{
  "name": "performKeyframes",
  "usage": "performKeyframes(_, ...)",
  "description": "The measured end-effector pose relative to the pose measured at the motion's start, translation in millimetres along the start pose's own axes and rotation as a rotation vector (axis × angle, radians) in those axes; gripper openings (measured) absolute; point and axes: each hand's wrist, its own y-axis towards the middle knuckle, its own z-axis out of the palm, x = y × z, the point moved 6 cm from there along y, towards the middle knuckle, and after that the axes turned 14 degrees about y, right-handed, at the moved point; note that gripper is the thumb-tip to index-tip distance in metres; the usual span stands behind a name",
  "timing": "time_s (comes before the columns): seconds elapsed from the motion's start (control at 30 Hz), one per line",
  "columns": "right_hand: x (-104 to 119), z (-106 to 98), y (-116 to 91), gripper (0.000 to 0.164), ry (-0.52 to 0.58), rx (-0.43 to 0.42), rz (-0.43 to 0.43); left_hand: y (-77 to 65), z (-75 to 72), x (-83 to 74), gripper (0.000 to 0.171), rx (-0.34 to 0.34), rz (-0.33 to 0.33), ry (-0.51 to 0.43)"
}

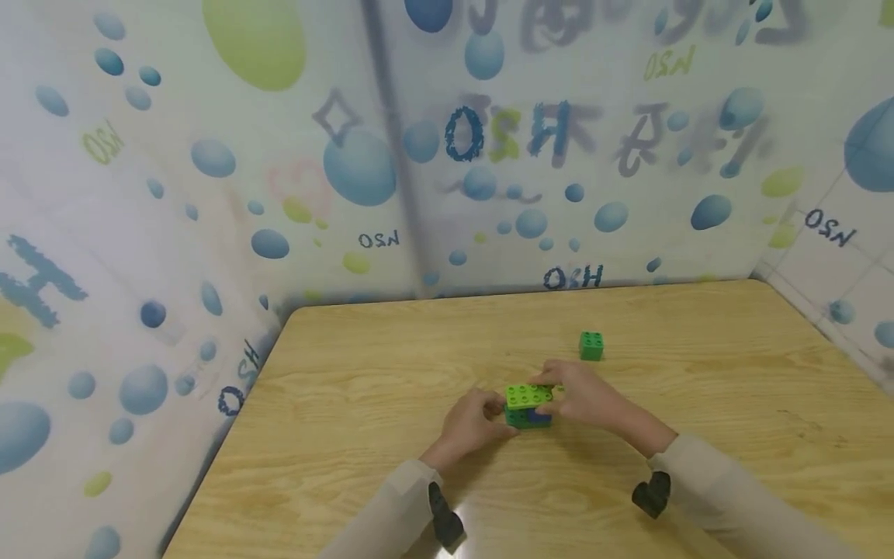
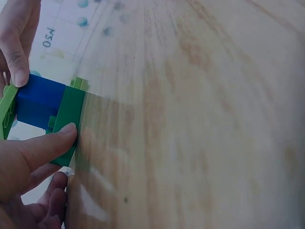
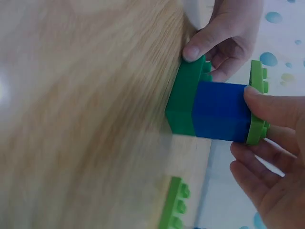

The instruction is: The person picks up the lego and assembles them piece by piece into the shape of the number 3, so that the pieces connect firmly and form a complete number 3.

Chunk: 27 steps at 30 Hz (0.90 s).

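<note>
On the table, a dark green brick [image 3: 183, 105] forms the base of a small stack, with a blue brick [image 3: 220, 110] standing on one end of it. A thin light green plate [image 1: 528, 395] lies across the top of the blue brick and reaches out over the base. My left hand [image 1: 469, 423] grips the far end of the dark green brick, thumb on its side. At the other end, my right hand [image 1: 583, 396] pinches the light green plate between thumb and fingers, the thumb tip right at the seam with the blue brick.
A small green brick [image 1: 590, 346] stands farther back on the wooden table [image 1: 377, 365]. Another light green studded piece [image 3: 170, 205] lies beside the stack, mostly hidden by my right hand in the head view. A patterned curtain [image 1: 489, 233] borders the table's back edge.
</note>
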Motion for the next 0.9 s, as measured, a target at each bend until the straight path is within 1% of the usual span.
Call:
performKeyframes(0.13,-10,3,-3,0.043,0.089,-0.021,0.029,0.0,0.5,1.4,0.040,-0.003,0.005,-0.003)
performKeyframes(0.2,-15,4,-5,0.044,0.124,-0.022,0.049,0.2,2.1,1.5,0.039,-0.002,0.010,-0.013)
performKeyframes(0.27,-19,4,-6,0.045,0.142,-0.016,0.049,0.1,3.4,1.0,0.038,0.000,0.019,-0.018)
performKeyframes(0.4,-23,4,-9,0.048,0.156,0.003,0.045,0.2,5.5,0.3,0.038,0.003,0.024,-0.020)
performKeyframes(0.53,-22,3,-9,0.047,0.154,0.011,0.050,0.7,5.5,-1.5,0.038,0.003,0.027,-0.020)
performKeyframes(0.7,-18,1,-6,0.044,0.152,0.004,0.062,0.3,4.0,-1.7,0.038,0.002,0.020,-0.024)
performKeyframes(0.9,-18,1,0,0.044,0.165,-0.008,0.073,0.5,1.9,1.1,0.040,-0.008,0.013,-0.006)
